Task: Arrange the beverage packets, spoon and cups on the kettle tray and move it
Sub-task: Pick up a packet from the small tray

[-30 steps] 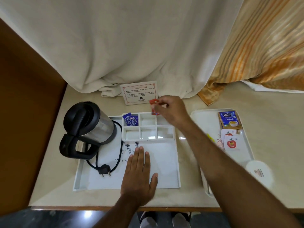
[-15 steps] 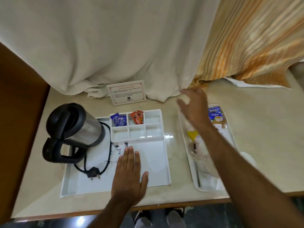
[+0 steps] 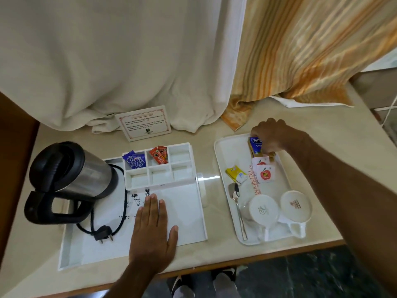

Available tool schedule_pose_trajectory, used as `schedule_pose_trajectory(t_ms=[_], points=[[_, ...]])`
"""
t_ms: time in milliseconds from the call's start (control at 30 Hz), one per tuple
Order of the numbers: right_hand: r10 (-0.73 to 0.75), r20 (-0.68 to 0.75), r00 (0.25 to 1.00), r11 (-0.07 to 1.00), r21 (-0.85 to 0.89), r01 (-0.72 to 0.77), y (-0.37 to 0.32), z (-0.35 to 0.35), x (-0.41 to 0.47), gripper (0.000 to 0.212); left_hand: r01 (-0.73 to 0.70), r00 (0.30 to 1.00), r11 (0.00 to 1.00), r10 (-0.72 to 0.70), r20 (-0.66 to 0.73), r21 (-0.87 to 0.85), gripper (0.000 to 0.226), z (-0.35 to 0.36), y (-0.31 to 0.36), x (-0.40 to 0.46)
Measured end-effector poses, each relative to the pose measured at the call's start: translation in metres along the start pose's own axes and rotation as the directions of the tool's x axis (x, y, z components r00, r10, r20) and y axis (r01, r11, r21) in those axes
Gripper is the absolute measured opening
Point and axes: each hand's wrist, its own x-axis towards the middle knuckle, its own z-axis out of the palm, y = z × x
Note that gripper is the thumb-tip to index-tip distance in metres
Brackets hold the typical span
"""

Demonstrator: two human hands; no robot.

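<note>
The white kettle tray (image 3: 193,216) carries a black and steel kettle (image 3: 71,179) with its cord and plug. Blue packets (image 3: 135,161) fill its far-left compartment, and red packets (image 3: 158,155) lie in the one beside it. My left hand (image 3: 152,231) lies flat and open on the tray floor. On the right, a white serving tray (image 3: 223,155) holds a blue tea packet (image 3: 256,145), apple-printed packets (image 3: 263,172), a yellow packet (image 3: 235,174), a spoon (image 3: 236,203) and two upturned white cups (image 3: 263,210) (image 3: 296,205). My right hand (image 3: 272,135) pinches the tea packet at that tray's far end.
A framed notice card (image 3: 146,122) stands behind the kettle tray against a cream curtain (image 3: 129,61). An orange striped curtain (image 3: 311,46) hangs at the back right. The beige table's front edge (image 3: 236,263) runs just below both trays; a brown wall (image 3: 15,147) bounds the left.
My right hand released the red packet into the second compartment, swung right to the serving tray and closed on the blue tea packet. My left hand stayed flat on the kettle tray.
</note>
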Motion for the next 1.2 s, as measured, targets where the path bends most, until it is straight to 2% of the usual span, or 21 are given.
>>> schedule_pose_trajectory(t_ms=[200,500,633,733,833,1200], points=[[0.028,0.058,0.998,0.998,-0.062,-0.024,-0.006,-0.011,-0.004,0.059,-0.016,1.000,1.000,0.016,-0.009,0.003,0.079,-0.001,0.001,0.000],[0.029,-0.067,0.997,0.999,-0.030,-0.031,-0.006,0.002,-0.016,0.057,-0.017,1.000,1.000,0.017,-0.021,-0.010,0.078,-0.004,0.002,0.000],[0.072,0.043,0.996,0.997,-0.003,-0.072,-0.011,-0.001,-0.015,0.061,-0.018,1.000,1.000,0.018,-0.026,-0.010,0.079,-0.003,0.002,-0.001],[0.114,0.138,0.984,0.992,0.030,-0.120,-0.013,-0.002,-0.015,0.056,-0.023,0.999,1.000,0.023,-0.029,-0.003,0.079,-0.003,0.001,-0.001],[0.125,0.167,0.978,0.990,0.042,-0.134,-0.013,-0.003,-0.015,0.056,-0.025,0.999,1.000,0.025,-0.029,-0.011,0.078,-0.002,0.001,0.000],[0.101,-0.108,0.989,0.994,-0.032,-0.105,-0.015,0.020,-0.031,0.046,-0.023,0.999,0.999,0.021,-0.041,-0.029,0.079,-0.005,0.003,-0.001]])
